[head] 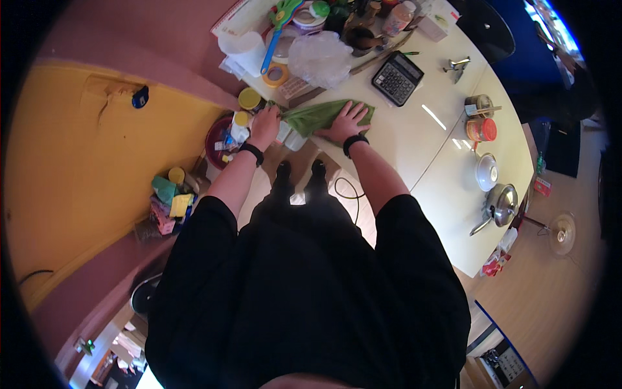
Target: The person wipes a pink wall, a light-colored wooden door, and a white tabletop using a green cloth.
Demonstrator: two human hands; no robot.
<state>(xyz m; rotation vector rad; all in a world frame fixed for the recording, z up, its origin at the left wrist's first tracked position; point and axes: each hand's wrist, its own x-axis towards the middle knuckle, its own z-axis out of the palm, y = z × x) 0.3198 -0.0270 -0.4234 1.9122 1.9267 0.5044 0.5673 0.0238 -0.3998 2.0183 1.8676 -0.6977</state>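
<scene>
A green cloth lies at the near left corner of the white table, reaching towards the table's edge. My left hand is closed around its left end, close to a jar with a yellow lid. Flat on the cloth's right part rests my right hand, its fingers spread. Just beyond that hand, a black desktop calculator sits on the tabletop. Beneath the cloth's lower edge, clear plastic containers partly show.
A plastic bag, a tape roll and a blue-handled hand clapper crowd the back left. Along the right side stand a red-lidded jar, a metal bowl and a lidded pot. A dark red bin is beside my left wrist.
</scene>
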